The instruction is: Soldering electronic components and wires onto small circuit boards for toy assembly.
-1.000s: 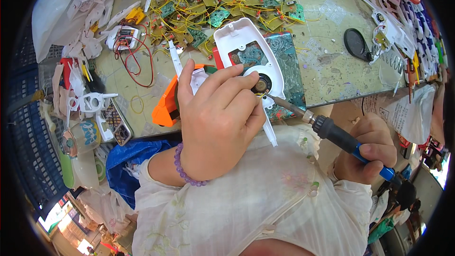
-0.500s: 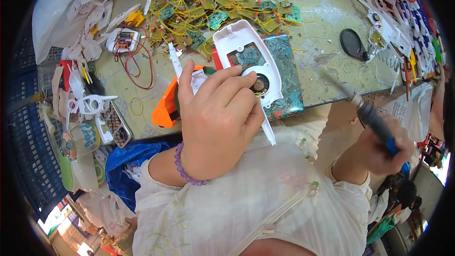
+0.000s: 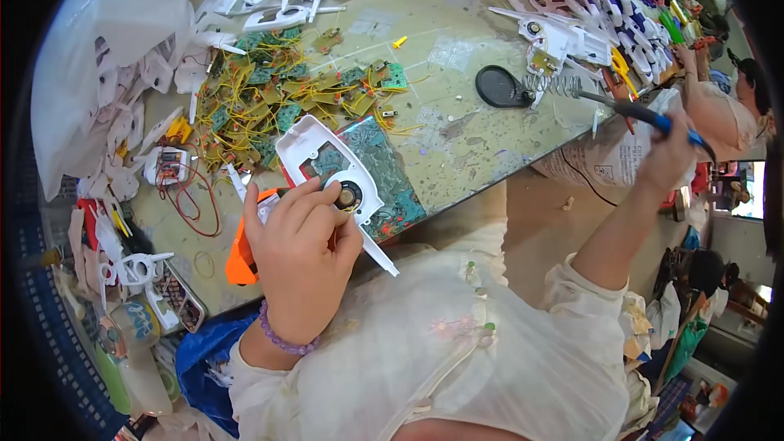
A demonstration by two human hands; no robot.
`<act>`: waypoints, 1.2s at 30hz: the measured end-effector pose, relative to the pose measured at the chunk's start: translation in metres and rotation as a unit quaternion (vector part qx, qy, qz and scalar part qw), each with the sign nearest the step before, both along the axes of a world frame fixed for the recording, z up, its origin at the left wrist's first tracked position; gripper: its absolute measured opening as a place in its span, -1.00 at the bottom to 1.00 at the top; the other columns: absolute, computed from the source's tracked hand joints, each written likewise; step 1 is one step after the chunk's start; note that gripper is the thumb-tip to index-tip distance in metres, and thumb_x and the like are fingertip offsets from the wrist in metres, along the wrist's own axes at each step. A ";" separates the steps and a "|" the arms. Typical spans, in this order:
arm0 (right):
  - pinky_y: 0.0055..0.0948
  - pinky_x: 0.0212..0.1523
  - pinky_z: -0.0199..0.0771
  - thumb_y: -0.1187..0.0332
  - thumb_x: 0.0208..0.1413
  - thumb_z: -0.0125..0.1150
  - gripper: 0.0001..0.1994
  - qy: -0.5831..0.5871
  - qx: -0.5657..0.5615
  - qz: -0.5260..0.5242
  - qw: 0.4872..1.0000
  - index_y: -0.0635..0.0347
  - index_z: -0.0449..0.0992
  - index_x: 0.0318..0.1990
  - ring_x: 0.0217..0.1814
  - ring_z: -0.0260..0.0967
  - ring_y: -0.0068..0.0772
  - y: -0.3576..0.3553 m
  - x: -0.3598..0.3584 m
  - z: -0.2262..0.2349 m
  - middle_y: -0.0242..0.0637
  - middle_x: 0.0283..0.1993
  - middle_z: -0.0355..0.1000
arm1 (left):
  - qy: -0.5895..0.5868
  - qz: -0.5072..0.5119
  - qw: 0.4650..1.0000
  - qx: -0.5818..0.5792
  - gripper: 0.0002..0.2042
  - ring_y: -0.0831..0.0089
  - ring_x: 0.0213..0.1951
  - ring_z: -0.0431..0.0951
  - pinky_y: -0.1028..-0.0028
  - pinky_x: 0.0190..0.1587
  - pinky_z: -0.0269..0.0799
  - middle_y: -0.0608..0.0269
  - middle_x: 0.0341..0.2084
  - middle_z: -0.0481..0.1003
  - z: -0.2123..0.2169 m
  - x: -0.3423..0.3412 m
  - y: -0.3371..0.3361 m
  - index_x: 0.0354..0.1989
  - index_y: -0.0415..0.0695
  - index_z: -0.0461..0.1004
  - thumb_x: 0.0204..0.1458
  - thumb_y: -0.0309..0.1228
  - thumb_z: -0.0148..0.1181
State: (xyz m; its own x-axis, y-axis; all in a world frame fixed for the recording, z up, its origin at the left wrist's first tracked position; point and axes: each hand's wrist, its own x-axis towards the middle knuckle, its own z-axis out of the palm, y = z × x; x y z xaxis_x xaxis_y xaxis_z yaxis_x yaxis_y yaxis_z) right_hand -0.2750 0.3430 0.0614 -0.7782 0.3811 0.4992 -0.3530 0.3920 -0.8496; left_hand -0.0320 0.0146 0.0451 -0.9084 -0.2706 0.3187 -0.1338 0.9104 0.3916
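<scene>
the right hand (image 3: 663, 159) has swung outward and up with the soldering iron (image 3: 649, 117) since the earlier frame, and the whole view has shifted; the left hand (image 3: 302, 241) stays at the white plastic housing (image 3: 369, 188). the right is curled closed around the iron's handle, between two and three o'clock from the left. the left is half curled, fingertips by the speaker (image 3: 349, 195) in the housing, which lies at one o'clock from it on the table (image 3: 482, 135).

a careless sweep could snag the iron on the wire coil spring (image 3: 555, 84) or, if hot, scorch the white plastic parts (image 3: 576, 42) nearby. a slack left hand could let the housing slide on the mat (image 3: 400, 204).

the left fingers' undersides are hidden, so i cannot tell how firmly they grip. whether the iron's tip touches the spring is unclear. details beside the speaker are too small to read; the circuit boards (image 3: 286, 98) at eleven o'clock overlap one another.
</scene>
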 end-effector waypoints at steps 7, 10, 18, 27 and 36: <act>-0.64 -0.56 0.08 0.20 0.15 0.18 -0.74 -0.068 0.074 0.145 0.984 0.26 0.47 -0.30 -0.54 0.16 -0.73 -0.044 -0.032 -0.066 -0.50 -0.57 0.29 | 0.020 -0.010 1.000 0.014 -0.92 0.33 -0.11 0.52 -0.09 0.21 0.00 0.31 -0.31 0.56 -0.002 0.004 -0.004 -0.56 -0.11 0.44 -0.20 -0.50 0.25; -0.61 -0.45 0.19 0.36 0.12 0.20 -0.76 0.003 -0.003 0.081 0.997 0.38 0.37 -0.22 -0.44 0.21 -0.65 -0.084 0.032 -0.080 -0.37 -0.37 0.35 | 0.030 -0.007 0.999 0.015 -0.92 0.33 -0.09 0.51 -0.08 0.21 0.01 0.34 -0.30 0.56 -0.006 0.004 -0.005 -0.56 -0.11 0.44 -0.19 -0.49 0.25; -0.47 -0.59 0.26 0.46 -0.35 0.30 -0.57 0.245 0.259 0.589 0.725 0.22 0.54 -0.16 -0.52 0.28 -0.42 -0.170 0.155 -0.079 -0.36 -0.37 0.35 | 0.056 -0.017 0.998 0.011 -0.91 0.34 -0.06 0.49 -0.07 0.22 0.02 0.36 -0.26 0.54 -0.007 0.015 -0.013 -0.51 -0.10 0.49 -0.16 -0.43 0.28; -0.59 -0.58 0.32 0.47 -0.22 0.28 -0.73 0.447 0.284 0.577 0.621 0.18 0.57 -0.25 -0.45 0.38 -0.45 -0.198 0.143 -0.038 -0.27 -0.26 0.47 | 0.092 -0.015 0.996 0.019 -0.45 0.19 -0.20 0.41 0.19 -0.07 0.27 0.25 -0.25 0.39 -0.020 0.077 -0.017 -0.21 -0.08 0.41 -0.45 -0.23 0.51; -0.51 -0.52 0.35 0.49 -0.21 0.23 -0.71 0.441 0.387 0.639 0.497 0.14 0.44 -0.22 -0.43 0.36 -0.45 -0.247 0.149 0.042 -0.33 -0.33 0.46 | 0.150 0.022 0.985 0.078 -0.78 0.28 -0.42 0.53 0.40 -0.31 0.45 0.24 -0.48 0.51 -0.011 0.090 -0.039 -0.30 -0.11 0.52 -0.19 -0.56 0.30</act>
State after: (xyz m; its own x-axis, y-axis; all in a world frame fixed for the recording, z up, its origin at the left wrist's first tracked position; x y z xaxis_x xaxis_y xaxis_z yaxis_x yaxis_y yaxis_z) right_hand -0.1262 0.0958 0.1035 0.5149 -0.7152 0.4726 -0.8352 -0.5428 0.0884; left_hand 0.0583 -0.0246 0.0345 -0.7661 -0.3744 0.5224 -0.0292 0.8323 0.5536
